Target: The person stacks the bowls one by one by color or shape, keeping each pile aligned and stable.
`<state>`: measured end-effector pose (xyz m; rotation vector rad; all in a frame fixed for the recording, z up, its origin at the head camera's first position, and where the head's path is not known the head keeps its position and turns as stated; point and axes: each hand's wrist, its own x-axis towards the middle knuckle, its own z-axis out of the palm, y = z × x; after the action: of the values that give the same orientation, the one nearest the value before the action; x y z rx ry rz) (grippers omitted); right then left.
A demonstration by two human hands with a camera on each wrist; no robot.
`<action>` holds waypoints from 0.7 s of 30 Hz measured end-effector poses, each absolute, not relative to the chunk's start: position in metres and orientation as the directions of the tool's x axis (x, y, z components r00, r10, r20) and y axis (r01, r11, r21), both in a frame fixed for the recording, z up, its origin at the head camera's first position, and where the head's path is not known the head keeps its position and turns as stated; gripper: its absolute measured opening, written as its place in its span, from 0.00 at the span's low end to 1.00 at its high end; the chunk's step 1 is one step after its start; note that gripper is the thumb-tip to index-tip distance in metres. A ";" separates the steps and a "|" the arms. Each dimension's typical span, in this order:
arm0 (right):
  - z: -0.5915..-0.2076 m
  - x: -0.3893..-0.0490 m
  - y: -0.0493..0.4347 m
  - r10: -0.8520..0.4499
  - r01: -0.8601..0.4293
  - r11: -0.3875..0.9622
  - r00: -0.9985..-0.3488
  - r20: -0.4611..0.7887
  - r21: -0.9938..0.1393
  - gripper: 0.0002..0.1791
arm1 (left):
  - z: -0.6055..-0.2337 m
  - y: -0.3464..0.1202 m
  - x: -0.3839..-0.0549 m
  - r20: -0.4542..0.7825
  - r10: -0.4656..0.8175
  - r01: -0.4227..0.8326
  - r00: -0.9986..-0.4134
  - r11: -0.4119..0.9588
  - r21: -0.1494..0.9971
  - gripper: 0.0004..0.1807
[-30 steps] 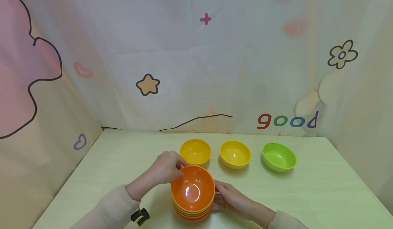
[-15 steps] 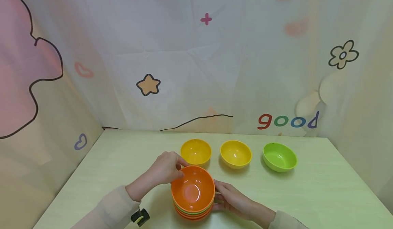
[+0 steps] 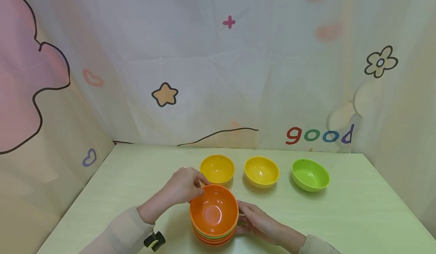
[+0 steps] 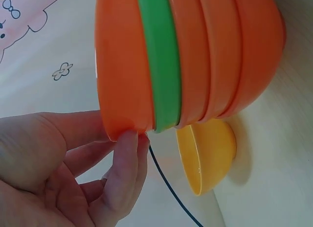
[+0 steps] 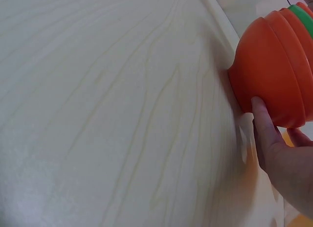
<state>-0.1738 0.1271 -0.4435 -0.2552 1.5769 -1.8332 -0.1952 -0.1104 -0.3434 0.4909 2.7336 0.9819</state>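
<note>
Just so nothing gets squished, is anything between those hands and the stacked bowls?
Nothing visible: the left hand pinches the top orange bowl at its rim, and the right hand touches the stack from the side.

In your head view, the top orange bowl (image 3: 214, 210) hides most of the bowls nested under it (image 3: 214, 242). Your left wrist view crops the stack (image 4: 193, 58) at the top edge; there the stack also covers part of a yellow bowl (image 4: 217, 153).
</note>
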 end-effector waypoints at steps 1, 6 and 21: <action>-0.443 -0.174 0.127 -0.608 0.372 -0.015 -0.741 -0.286 -0.928 0.39 | -0.344 -0.110 -0.195 -0.073 0.370 0.238 -0.926 0.724 0.648 0.11; -0.444 -0.174 0.127 -0.599 0.367 -0.006 -0.746 -0.290 -0.930 0.40 | -0.345 -0.109 -0.195 -0.082 0.366 0.230 -0.927 0.726 0.648 0.11; -0.445 -0.174 0.129 -0.645 0.362 -0.039 -0.721 -0.253 -0.931 0.37 | -0.349 -0.108 -0.197 -0.092 0.361 0.225 -0.928 0.740 0.634 0.10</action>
<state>-0.1743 0.1288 -0.4452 -0.3067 1.5407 -1.8377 -0.1973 -0.1085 -0.3487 0.4655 2.7321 0.9552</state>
